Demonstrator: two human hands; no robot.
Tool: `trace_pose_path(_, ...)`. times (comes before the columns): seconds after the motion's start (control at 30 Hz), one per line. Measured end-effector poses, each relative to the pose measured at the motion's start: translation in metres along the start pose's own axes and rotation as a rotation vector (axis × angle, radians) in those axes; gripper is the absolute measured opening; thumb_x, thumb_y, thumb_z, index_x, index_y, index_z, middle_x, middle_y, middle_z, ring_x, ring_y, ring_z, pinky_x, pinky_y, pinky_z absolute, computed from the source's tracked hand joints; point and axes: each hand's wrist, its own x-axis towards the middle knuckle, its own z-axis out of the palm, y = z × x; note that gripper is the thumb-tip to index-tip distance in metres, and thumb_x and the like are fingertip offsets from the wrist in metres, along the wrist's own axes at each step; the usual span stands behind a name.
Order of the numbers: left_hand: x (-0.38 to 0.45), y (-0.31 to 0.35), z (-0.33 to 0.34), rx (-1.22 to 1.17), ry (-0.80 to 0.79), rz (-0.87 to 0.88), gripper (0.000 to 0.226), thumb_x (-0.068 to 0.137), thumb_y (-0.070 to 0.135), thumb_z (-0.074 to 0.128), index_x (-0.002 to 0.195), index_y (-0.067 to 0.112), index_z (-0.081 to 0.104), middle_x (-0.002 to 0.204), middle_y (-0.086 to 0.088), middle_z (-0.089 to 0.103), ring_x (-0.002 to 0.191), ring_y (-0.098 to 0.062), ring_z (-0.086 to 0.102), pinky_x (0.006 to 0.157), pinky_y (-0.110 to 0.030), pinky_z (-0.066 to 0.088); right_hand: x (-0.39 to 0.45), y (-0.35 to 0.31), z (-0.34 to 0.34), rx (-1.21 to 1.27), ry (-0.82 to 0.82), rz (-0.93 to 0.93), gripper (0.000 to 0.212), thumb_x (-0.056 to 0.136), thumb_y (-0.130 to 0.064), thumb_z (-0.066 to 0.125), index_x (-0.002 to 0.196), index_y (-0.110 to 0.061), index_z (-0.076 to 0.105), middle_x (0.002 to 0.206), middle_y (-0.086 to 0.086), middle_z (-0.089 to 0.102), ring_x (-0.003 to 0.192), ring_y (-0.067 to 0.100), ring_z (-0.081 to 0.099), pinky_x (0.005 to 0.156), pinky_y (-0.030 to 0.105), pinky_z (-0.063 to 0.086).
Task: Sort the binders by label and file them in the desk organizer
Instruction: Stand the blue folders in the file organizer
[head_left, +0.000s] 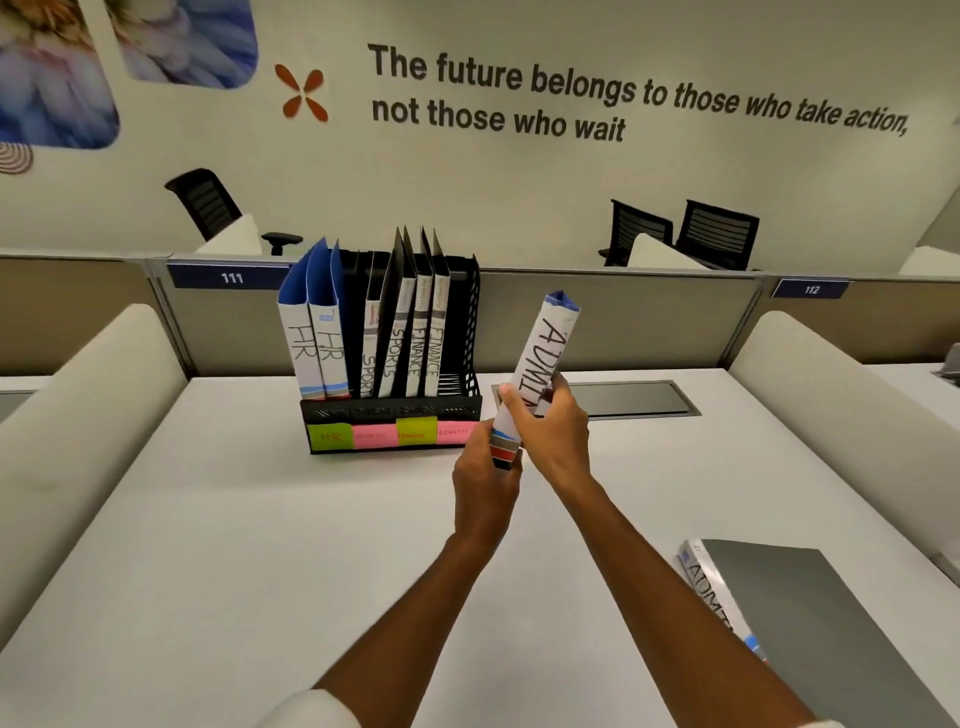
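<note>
A black desk organizer (470, 332) stands at the back of the desk with sticky labels along its front. It holds two blue HR binders (314, 343), two SPORTS binders (387, 348) and two FINANCE binders (428, 348); its rightmost slot is empty. Both hands hold a blue ADMIN binder (545, 338) upright, tilted right, just right of the organizer. My left hand (485, 483) grips its bottom end. My right hand (548, 431) wraps its spine at mid-height. A second ADMIN binder (810, 613), grey, lies flat at the desk's near right.
A grey cable hatch (628, 397) is set in the desk behind the held binder. Low partitions (623, 322) and curved white dividers (831, 395) border the desk. Office chairs (719, 234) stand beyond the partition.
</note>
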Motion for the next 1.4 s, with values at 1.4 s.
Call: trace_pose_path(1.4,0.123,-0.172,-0.053,0.885,-0.37,-0.011,0.084,0.076,0.001,0.066,0.15,0.0,0.025,0.159,-0.017,0.015,0.148,-0.031,0.01,0.116,-0.053,0.023,0.12,0.021,0.127,0.31,0.18,-0.352,0.046,0.092,-0.021,0.064,0.121,-0.028,0.028,0.117,0.014,0.056,0.104,0.02,0.061,0.073,0.008,0.051)
